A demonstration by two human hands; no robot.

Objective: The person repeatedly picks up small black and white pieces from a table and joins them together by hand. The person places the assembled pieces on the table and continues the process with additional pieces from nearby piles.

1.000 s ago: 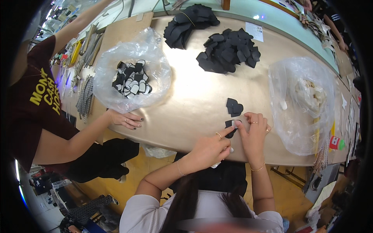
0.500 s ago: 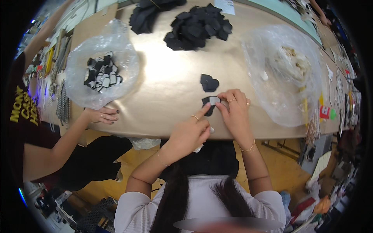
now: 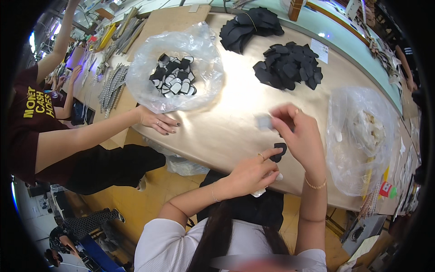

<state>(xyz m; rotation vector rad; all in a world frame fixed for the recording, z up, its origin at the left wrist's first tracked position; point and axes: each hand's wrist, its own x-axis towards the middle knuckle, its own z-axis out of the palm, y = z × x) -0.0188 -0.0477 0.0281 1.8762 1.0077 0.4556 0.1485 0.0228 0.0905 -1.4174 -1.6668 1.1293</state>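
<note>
My right hand (image 3: 300,136) is raised over the table, thumb and fingers pinched on a small pale grey-white patch (image 3: 263,121), blurred by motion. Nearer to me, my left hand (image 3: 250,177) rests its outstretched index finger on a black cut piece (image 3: 279,153) with a rounded edge. Its other fingers are curled in, and a bit of white shows by the thumb and another below the palm. Whether the hand grips these cannot be made out. Beyond my hands lies a loose heap of similar black pieces (image 3: 290,66).
A clear plastic bag (image 3: 206,90) of black-and-white patches lies open at left, beside a co-worker's hand (image 3: 158,122) on the table edge. A tied black bundle (image 3: 251,29) lies at the back. Another clear bag (image 3: 346,158) with whitish scraps and a green-capped bottle (image 3: 388,189) stand right.
My view has swung left, so the scene sits further right. My right hand has lifted the pale patch off the black piece; my left index finger now presses on that black piece.
</note>
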